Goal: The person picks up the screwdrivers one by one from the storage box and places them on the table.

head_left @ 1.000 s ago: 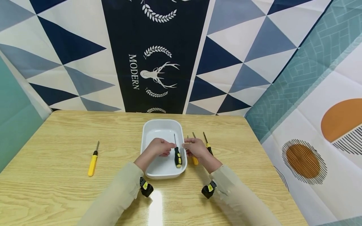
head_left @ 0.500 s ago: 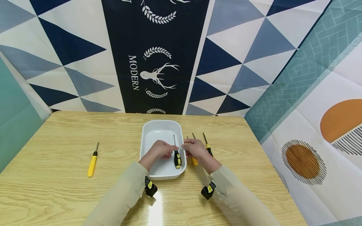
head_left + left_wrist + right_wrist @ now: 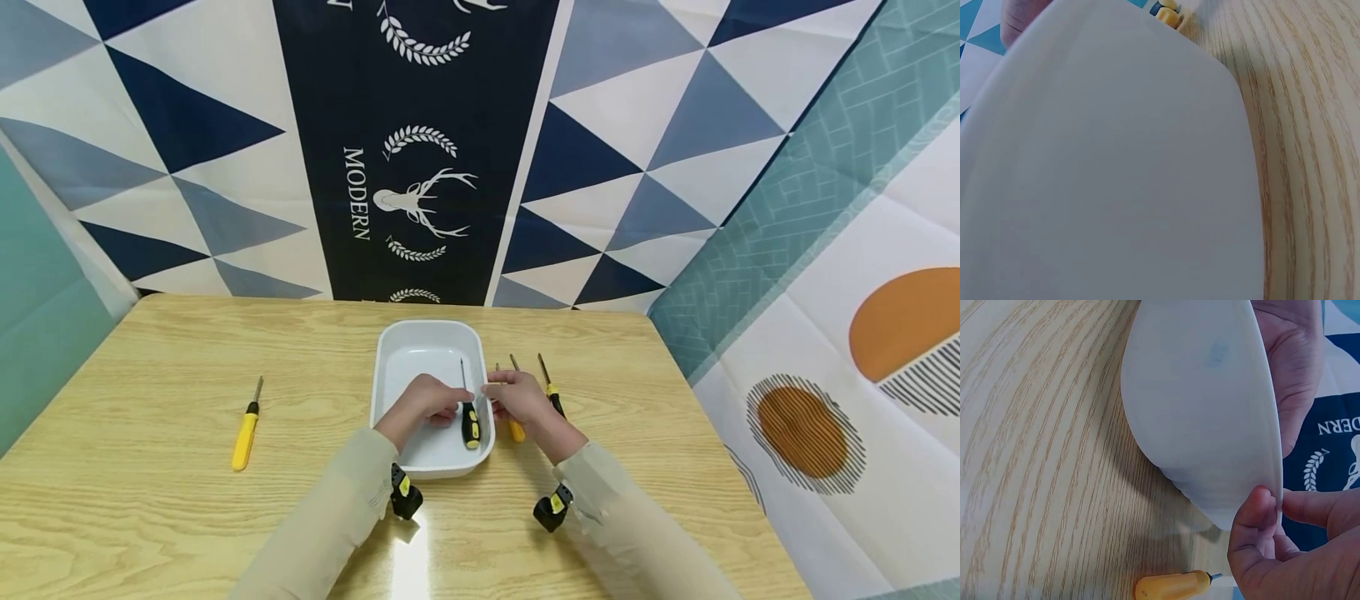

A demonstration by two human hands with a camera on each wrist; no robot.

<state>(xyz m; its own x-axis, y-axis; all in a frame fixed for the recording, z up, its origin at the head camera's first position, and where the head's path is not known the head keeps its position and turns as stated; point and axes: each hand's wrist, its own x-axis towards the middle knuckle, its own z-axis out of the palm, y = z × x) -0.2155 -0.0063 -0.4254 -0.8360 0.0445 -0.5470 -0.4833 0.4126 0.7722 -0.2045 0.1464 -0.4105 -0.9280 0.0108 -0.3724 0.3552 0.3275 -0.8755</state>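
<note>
A white tray (image 3: 438,458) stands on the table, with a black-and-yellow screwdriver (image 3: 471,425) lying inside against its right side. Over the tray, my left hand (image 3: 427,398) has bent fingers, and its fingertips overlap the screwdriver where shaft meets handle. Whether they grip it or only hover is hidden. My right hand (image 3: 521,396) pinches the tray's right rim; the right wrist view shows thumb and finger (image 3: 1254,512) on either side of it. The tray's outer wall (image 3: 1135,156) fills most of the left wrist view.
A yellow-handled screwdriver (image 3: 245,437) lies alone on the left. Right of the tray, partly behind my right hand, are a yellow-handled screwdriver (image 3: 517,430) and a black-and-yellow one (image 3: 555,400), with another shaft between. A patterned cloth (image 3: 420,200) hangs beyond the table's far edge.
My left hand has shifted slightly right and down, further across the screwdriver in the tray. The right hand stays at the rim, and the screwdriver keeps its place in the tray.
</note>
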